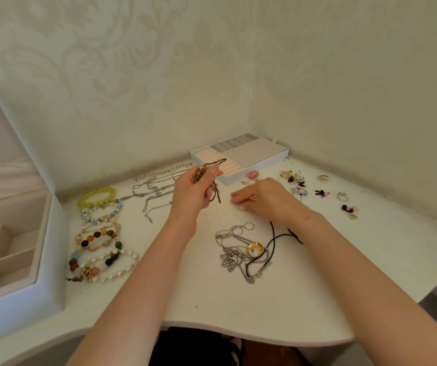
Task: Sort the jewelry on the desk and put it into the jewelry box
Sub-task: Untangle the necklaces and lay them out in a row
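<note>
Patterned cream wallpaper backs a white corner desk. The left hand is raised above the desk centre, thumb and curled fingers pinching a bronze-coloured pendant chain, which hangs clear of the surface. The right hand lies palm down just right of it, fingers straight and close together, tips touching the desktop; whether they hold anything small cannot be told. The jewelry box stands open at the near left edge, its compartments showing. A ring tray sits at far centre against the wall. Bead bracelets lie in a row at left, with silver necklaces beyond them. A tangle of chains with a black cord lies near centre. Earrings are scattered at far right.
</note>
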The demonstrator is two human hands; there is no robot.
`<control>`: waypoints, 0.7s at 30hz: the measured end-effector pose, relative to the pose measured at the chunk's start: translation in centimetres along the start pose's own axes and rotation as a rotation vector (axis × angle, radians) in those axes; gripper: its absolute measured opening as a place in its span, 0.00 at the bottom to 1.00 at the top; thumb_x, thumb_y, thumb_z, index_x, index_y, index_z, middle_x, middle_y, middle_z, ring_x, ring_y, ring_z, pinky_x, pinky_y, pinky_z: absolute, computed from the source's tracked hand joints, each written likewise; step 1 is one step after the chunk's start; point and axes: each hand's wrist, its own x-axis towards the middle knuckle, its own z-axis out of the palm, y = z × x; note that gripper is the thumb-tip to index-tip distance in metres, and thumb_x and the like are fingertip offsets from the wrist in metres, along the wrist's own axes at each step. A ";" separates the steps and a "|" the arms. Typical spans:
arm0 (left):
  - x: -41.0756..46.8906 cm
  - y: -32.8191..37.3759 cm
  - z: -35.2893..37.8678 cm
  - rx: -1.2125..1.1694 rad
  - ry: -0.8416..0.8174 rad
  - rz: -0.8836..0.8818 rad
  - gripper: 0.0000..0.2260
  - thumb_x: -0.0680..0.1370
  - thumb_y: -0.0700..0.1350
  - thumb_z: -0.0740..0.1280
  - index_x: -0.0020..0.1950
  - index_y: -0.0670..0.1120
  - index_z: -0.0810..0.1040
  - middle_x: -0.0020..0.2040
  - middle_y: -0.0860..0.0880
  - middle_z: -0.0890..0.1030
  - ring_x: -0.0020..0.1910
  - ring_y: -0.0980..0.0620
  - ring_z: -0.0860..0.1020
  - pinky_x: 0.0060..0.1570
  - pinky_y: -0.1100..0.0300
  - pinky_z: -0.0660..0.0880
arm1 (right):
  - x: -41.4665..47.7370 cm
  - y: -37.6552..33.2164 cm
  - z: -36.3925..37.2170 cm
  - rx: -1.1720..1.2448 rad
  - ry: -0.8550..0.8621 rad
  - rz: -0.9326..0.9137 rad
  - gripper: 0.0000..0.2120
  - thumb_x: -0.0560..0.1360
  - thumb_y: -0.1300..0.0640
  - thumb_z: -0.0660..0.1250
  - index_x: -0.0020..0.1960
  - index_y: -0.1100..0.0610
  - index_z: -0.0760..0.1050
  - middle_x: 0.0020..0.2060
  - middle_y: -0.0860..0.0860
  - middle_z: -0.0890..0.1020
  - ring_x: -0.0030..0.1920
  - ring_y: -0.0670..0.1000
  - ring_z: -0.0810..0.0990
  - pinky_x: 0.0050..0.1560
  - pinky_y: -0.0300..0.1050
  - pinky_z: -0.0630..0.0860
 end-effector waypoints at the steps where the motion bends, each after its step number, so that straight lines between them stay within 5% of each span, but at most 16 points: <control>1: -0.2 0.0 -0.2 0.001 0.008 -0.006 0.07 0.77 0.47 0.67 0.43 0.45 0.78 0.25 0.52 0.67 0.22 0.60 0.63 0.22 0.70 0.58 | -0.1 0.0 -0.3 -0.017 -0.011 0.005 0.11 0.73 0.61 0.70 0.56 0.55 0.82 0.58 0.48 0.81 0.61 0.44 0.76 0.63 0.32 0.65; 7: -0.8 0.1 -0.7 -0.025 0.024 -0.017 0.07 0.77 0.46 0.67 0.46 0.42 0.78 0.28 0.50 0.67 0.20 0.60 0.63 0.21 0.70 0.58 | -0.6 0.3 -1.8 -0.175 -0.002 0.059 0.10 0.73 0.65 0.69 0.52 0.56 0.83 0.61 0.54 0.78 0.50 0.53 0.80 0.55 0.47 0.76; 12: -0.8 0.0 -0.9 -0.095 -0.002 -0.051 0.10 0.77 0.46 0.67 0.49 0.40 0.78 0.26 0.51 0.68 0.20 0.60 0.62 0.22 0.67 0.55 | -0.7 0.9 -2.3 -0.163 -0.035 0.100 0.05 0.72 0.62 0.71 0.47 0.56 0.84 0.46 0.49 0.82 0.46 0.47 0.78 0.44 0.38 0.71; 16: -0.9 -0.1 -0.9 -0.148 -0.115 -0.058 0.08 0.77 0.46 0.66 0.46 0.41 0.79 0.24 0.52 0.69 0.19 0.59 0.59 0.22 0.67 0.54 | -1.4 -1.5 -2.3 0.317 0.137 0.073 0.08 0.73 0.53 0.71 0.49 0.54 0.83 0.44 0.42 0.82 0.46 0.43 0.80 0.47 0.36 0.75; 21: -1.2 -0.1 -0.4 -0.046 -0.219 -0.012 0.12 0.77 0.50 0.64 0.49 0.43 0.82 0.25 0.50 0.71 0.20 0.58 0.61 0.22 0.67 0.58 | -1.5 -3.7 -0.8 0.753 -0.081 -0.041 0.13 0.75 0.48 0.65 0.52 0.56 0.80 0.45 0.55 0.85 0.47 0.52 0.84 0.51 0.44 0.80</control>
